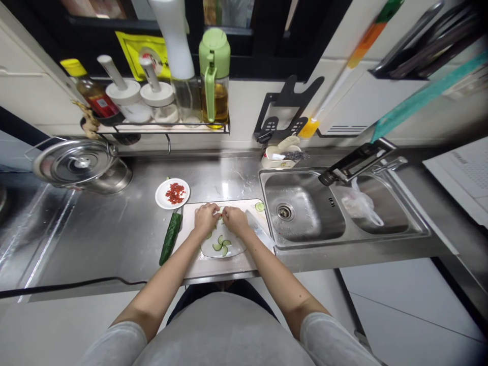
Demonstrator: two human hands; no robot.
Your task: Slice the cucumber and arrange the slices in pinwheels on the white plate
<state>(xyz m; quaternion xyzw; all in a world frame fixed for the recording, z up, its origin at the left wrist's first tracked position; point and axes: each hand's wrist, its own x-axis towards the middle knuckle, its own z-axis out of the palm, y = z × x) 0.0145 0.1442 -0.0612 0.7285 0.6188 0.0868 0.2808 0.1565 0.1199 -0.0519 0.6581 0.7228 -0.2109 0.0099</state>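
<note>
My left hand and my right hand meet over the far side of a clear plate, both with fingers drawn together. A speck of red shows at the fingertips, closest to my right hand's pinch; what my left fingers hold is hidden. Thin cucumber slices form a pinwheel on the near part of the plate, and more slices lie partly under my hands. The plate rests on a white cutting board. Right of my right hand lies a knife, its blade across the board.
A white dish of small red pieces sits behind left, with a cucumber beside the board. Cucumber rounds lie at the board's far right corner. A double sink adjoins the right; a lidded steel pot stands far left.
</note>
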